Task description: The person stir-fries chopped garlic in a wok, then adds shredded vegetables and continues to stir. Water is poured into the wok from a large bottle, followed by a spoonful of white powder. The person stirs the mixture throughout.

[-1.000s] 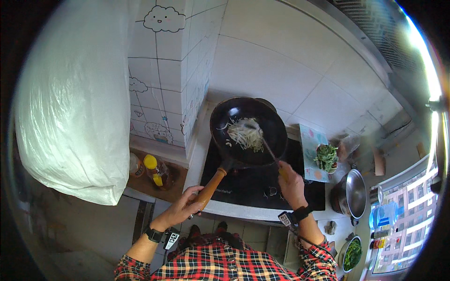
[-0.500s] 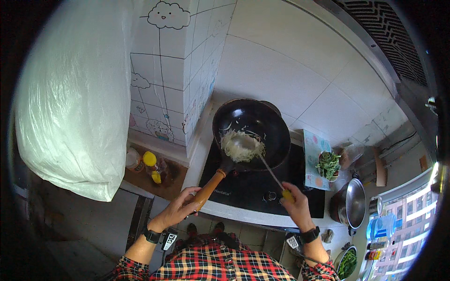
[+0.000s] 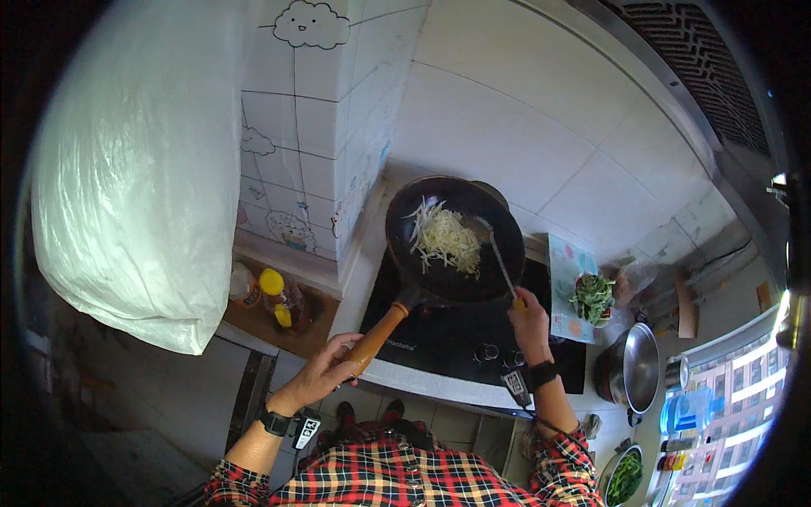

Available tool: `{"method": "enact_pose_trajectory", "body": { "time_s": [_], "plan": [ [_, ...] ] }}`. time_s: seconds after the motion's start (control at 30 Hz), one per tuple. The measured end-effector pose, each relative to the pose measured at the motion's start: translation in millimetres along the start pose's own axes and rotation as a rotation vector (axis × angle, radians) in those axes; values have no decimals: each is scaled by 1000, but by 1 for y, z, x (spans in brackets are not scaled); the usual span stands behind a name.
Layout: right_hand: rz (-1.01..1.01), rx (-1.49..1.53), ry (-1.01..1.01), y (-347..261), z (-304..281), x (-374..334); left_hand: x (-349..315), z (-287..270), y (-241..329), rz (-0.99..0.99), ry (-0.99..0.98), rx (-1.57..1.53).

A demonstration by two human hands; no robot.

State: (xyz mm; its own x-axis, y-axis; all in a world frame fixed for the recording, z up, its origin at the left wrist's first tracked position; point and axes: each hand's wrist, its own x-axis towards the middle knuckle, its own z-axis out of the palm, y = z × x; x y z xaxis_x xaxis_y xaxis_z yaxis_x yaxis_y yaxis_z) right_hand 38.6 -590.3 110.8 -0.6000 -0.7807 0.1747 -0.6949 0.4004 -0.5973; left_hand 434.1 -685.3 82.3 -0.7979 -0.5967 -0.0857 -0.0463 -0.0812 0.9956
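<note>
I judge the cooking to be partway along. The pale shreds (image 3: 448, 241) are already cut and in the wok (image 3: 465, 289), which sits on the far part of the black cooktop (image 3: 448, 338). They lie in a loose heap on the wok's bottom, reaching up toward its far left side, and I see no browning on them. To my eye they look lightly cooked at most, so more stirring seems left, though I cannot tell how hot they are. Outside the wok, leafy greens (image 3: 593, 297) sit over a patterned board (image 3: 561, 291) to the right, and more green vegetables (image 3: 626, 477) fill a bowl at the near right.

My left hand (image 3: 321, 373) is closed around the near end of the wooden handle (image 3: 382, 338). My right hand (image 3: 530, 328) is narrowed on the yellow grip of a metal utensil (image 3: 500, 260); its dark head is hard to make out against the wok's right inner side, just beside the heap.
</note>
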Motion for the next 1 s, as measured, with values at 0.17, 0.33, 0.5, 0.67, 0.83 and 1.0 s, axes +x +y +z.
{"method": "enact_pose_trajectory", "body": {
  "time_s": [0.17, 0.33, 0.5, 0.67, 0.83, 1.0],
  "plan": [
    [32, 310, -232, -22, -29, -68, -1, 1, -2, -16, -3, -37],
    [-106, 250, -223, -17, -16, -48, -1, 2, -2, -12, -9, -40],
    [-175, 58, 29, 5, 0, 29, -2, 4, -2, -10, 14, -37],
    [-78, 163, -119, 4, 10, 42, -3, 6, 1, -38, 34, -49],
    [122, 453, -342, -12, -45, -28, -3, 4, -3, 2, 33, -27],
    [-8, 262, -381, -25, -83, -83, -1, 6, -7, -14, 33, -58]
  ]
}}
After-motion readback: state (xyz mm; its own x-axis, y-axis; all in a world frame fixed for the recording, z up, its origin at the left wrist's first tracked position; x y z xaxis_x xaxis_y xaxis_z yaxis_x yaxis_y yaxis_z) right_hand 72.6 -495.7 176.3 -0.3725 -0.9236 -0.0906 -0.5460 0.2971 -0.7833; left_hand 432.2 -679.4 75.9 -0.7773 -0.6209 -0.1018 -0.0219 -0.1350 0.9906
